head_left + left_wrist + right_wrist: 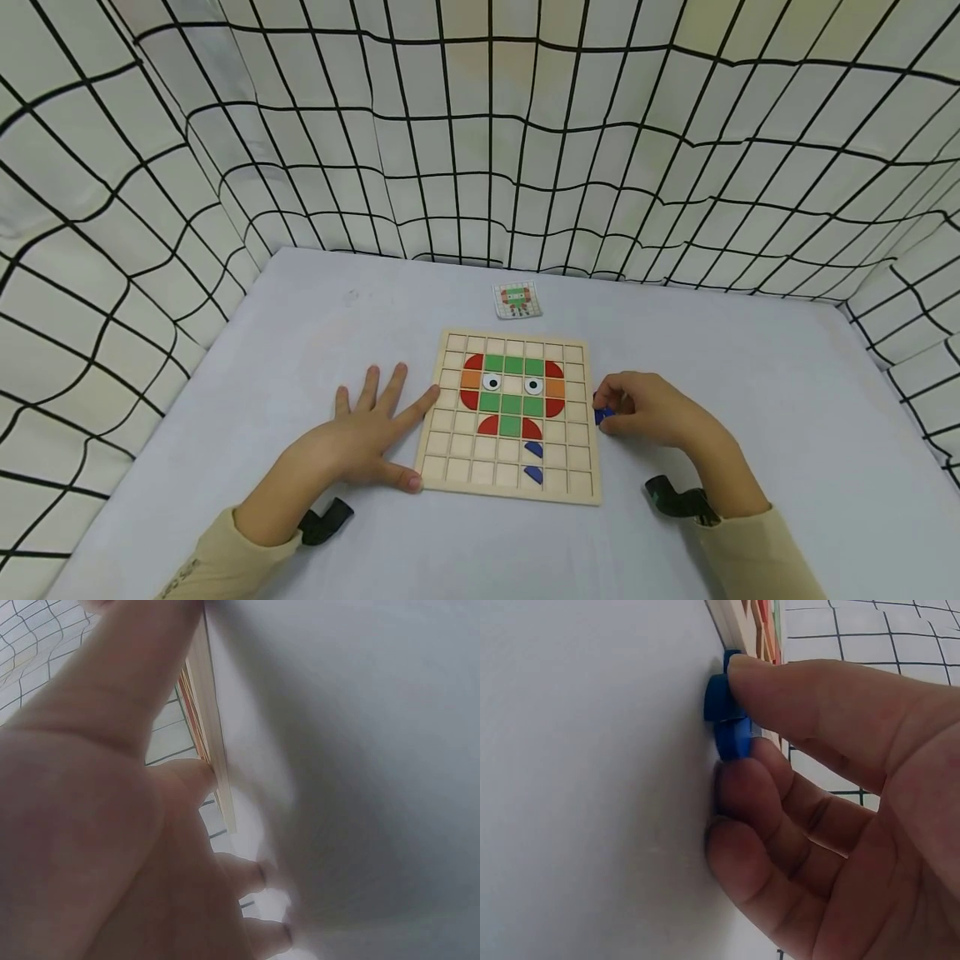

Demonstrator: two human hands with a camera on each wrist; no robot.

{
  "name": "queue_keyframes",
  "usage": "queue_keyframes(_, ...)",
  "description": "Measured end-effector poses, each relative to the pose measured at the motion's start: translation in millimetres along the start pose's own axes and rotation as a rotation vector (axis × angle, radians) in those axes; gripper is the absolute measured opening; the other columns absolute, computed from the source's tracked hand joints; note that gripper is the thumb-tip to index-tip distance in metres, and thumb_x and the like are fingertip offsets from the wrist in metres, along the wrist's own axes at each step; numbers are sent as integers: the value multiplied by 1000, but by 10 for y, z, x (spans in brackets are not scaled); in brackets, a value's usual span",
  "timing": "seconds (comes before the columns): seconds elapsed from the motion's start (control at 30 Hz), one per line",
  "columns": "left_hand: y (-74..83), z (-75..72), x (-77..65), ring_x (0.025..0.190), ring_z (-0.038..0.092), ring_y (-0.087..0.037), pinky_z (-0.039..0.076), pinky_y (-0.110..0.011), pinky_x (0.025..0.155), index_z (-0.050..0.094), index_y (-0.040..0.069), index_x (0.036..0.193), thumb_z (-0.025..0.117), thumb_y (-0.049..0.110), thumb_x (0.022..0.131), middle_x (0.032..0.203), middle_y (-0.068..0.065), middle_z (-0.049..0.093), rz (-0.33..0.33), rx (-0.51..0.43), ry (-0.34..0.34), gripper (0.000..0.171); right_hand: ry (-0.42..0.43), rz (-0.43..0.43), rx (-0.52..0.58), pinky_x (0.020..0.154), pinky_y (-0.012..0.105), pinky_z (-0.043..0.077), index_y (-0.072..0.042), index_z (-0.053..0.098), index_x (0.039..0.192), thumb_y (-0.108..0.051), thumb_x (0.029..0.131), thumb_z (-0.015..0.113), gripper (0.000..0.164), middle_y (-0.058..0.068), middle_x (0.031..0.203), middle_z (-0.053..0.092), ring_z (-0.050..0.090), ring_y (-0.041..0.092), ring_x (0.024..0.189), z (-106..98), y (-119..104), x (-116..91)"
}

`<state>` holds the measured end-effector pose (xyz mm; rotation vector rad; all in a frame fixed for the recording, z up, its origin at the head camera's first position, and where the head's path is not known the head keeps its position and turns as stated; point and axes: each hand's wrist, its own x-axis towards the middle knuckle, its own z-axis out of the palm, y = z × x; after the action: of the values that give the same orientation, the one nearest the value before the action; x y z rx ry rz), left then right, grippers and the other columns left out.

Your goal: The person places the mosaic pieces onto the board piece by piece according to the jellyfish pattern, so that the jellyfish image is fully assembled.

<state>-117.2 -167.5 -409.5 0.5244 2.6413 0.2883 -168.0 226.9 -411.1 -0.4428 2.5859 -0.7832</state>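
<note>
A square wooden grid board (450, 467) lies on the table, bearing red, green and orange pieces, two eye pieces and two blue pieces (533, 474) low down. My left hand (363, 442) is spread flat at the board's left side, with index finger and thumb touching its edge; in the left wrist view the board (201, 682) runs past these fingers. Beside the right edge, my right hand (652, 408) pinches small blue pieces (733, 737) between thumb and curled fingers, low over the table. The thumb partly hides them, so their exact number cannot be told.
A small pattern card (517, 300) with a similar coloured figure lies behind the board. White walls with black netting (487, 150) enclose the back and sides of the white table (337, 308). Black wrist-worn devices (326, 522) sit below both hands.
</note>
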Motion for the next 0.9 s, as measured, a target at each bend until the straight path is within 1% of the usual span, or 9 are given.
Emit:
queue_keyframes(0.17,0,-10,-9,146,-10,-57,-1,-83,103,19,30,161,77,69,67,165,-26,-4,3,-12,-1,117,12,32,-33,68,32,49,-16,67,99,-16,86,76,15,-2,85,63,55,18,80,-42,3,-47)
queue_keyframes(0.4,-11,-12,-18,146,-10,-58,0,-83,103,18,29,161,76,70,67,165,-26,-4,14,-11,2,117,30,41,-49,66,32,46,-15,69,93,-14,84,76,11,-2,78,61,53,17,76,-91,66,-64)
queue_keyframes(0.53,-16,-1,-18,146,-9,-58,0,-83,103,18,29,161,76,70,67,165,-26,-4,14,-8,5,117,32,24,-49,66,32,47,-15,70,90,-11,83,74,9,-3,78,62,54,17,75,-66,78,-42)
queue_keyframes(0.67,-22,5,-18,146,-9,-57,1,-83,103,17,30,161,75,71,67,165,-26,-4,14,1,8,117,28,9,-51,65,32,47,-13,67,88,-7,83,72,10,-2,77,61,54,16,73,-37,63,-23)
queue_keyframes(0.77,-25,10,-19,146,-9,-57,1,-82,103,17,31,161,74,72,67,165,-25,-4,16,7,10,118,31,19,-48,63,32,46,-13,63,85,-4,81,71,12,-1,75,59,53,17,72,-21,43,-22)
queue_keyframes(0.9,-21,11,-20,146,-9,-58,1,-83,103,17,30,161,74,72,67,165,-25,-4,17,10,8,117,41,33,-39,61,32,44,-12,62,86,-2,79,69,14,0,73,57,52,17,70,-12,24,-26)
